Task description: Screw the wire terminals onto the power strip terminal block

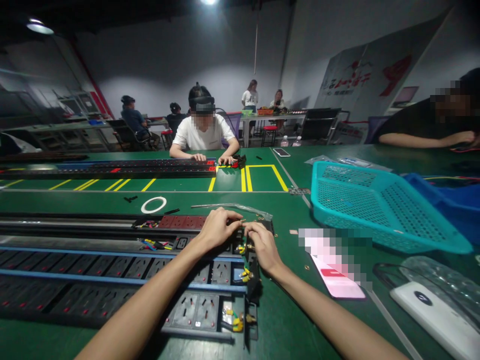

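Observation:
Several long power strips lie side by side, their ends under and near my hands. My left hand (219,231) reaches over the far strips, thumb and fingers pinched at a tiny thin piece too small to name. Close against it, my right hand (263,246) has its fingers curled at the black end piece of the strips; what they hold is hidden. The nearest power strip (207,311) has grey sockets and yellow-green wires (236,324) at its open end. Farther back is a strip with dark red sockets (183,221).
A turquoise basket (375,232) and blue bin (446,195) stand right. Nearer are a pink card-like item (339,287) and a white device (431,315). A white tape ring (153,199) lies beyond the strips. Across the table a person (204,132) handles another strip (150,169).

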The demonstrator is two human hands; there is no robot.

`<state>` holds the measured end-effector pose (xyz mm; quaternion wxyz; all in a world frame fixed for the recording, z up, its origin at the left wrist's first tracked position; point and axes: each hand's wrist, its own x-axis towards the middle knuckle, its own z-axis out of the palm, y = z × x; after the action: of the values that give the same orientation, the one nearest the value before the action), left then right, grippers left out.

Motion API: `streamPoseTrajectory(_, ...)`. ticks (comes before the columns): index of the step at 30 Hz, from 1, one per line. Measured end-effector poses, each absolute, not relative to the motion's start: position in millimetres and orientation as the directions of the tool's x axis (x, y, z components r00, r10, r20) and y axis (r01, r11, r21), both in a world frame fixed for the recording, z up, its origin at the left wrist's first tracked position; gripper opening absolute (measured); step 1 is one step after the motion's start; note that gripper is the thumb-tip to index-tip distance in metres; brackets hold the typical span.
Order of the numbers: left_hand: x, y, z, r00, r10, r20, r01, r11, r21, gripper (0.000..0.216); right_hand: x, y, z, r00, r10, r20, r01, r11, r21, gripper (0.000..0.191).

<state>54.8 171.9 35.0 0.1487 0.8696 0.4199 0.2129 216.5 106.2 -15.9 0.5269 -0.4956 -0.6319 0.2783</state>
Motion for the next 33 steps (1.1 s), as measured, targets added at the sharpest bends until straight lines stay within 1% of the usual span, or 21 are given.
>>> streamPoseTrajectory(4, 54, 174, 32, 0.567, 0.783, 0.257, 0.661, -0.618, 0.425, 0.017, 216, 106, -15, 0.032, 0.919, 0.393, 0.349, 0.358, -0.866, 0.021)
streamPoseTrajectory(8, 56, 173, 34, 0.581, 0.770, 0.263, 0.658, -0.635, 0.405, 0.015, 215, 106, -18, 0.056, 0.915, 0.400, 0.381, 0.350, -0.856, 0.024)
streamPoseTrajectory(11, 57, 171, 37, 0.585, 0.766, 0.265, 0.665, -0.641, 0.384, 0.015, 215, 109, -23, 0.120, 0.908, 0.402, 0.412, 0.323, -0.852, 0.025)
streamPoseTrajectory(16, 59, 167, 40, 0.592, 0.761, 0.265, 0.673, -0.648, 0.358, 0.015, 221, 116, -22, 0.268, 0.882, 0.388, 0.477, 0.228, -0.849, 0.024)
streamPoseTrajectory(19, 59, 168, 40, 0.589, 0.764, 0.264, 0.678, -0.645, 0.353, 0.017, 231, 120, -7, 0.269, 0.882, 0.387, 0.545, 0.192, -0.816, 0.025)
streamPoseTrajectory(21, 58, 168, 39, 0.586, 0.767, 0.260, 0.682, -0.641, 0.352, 0.018, 241, 124, 6, 0.238, 0.894, 0.380, 0.607, 0.168, -0.777, 0.024)
streamPoseTrajectory(23, 58, 169, 40, 0.586, 0.770, 0.254, 0.686, -0.638, 0.350, 0.019, 254, 127, 16, 0.177, 0.919, 0.352, 0.681, 0.144, -0.718, 0.019)
streamPoseTrajectory(28, 57, 169, 44, 0.588, 0.775, 0.234, 0.690, -0.631, 0.354, 0.019, 283, 131, 26, 0.048, 0.982, 0.183, 0.842, 0.059, -0.537, 0.020)
streamPoseTrajectory(31, 57, 169, 44, 0.583, 0.781, 0.226, 0.691, -0.622, 0.369, 0.019, 296, 131, 26, 0.022, 0.996, 0.084, 0.903, 0.016, -0.430, 0.022)
streamPoseTrajectory(33, 57, 168, 43, 0.579, 0.785, 0.222, 0.689, -0.616, 0.382, 0.019, 303, 131, 26, 0.019, 0.999, 0.050, 0.929, 0.001, -0.370, 0.026)
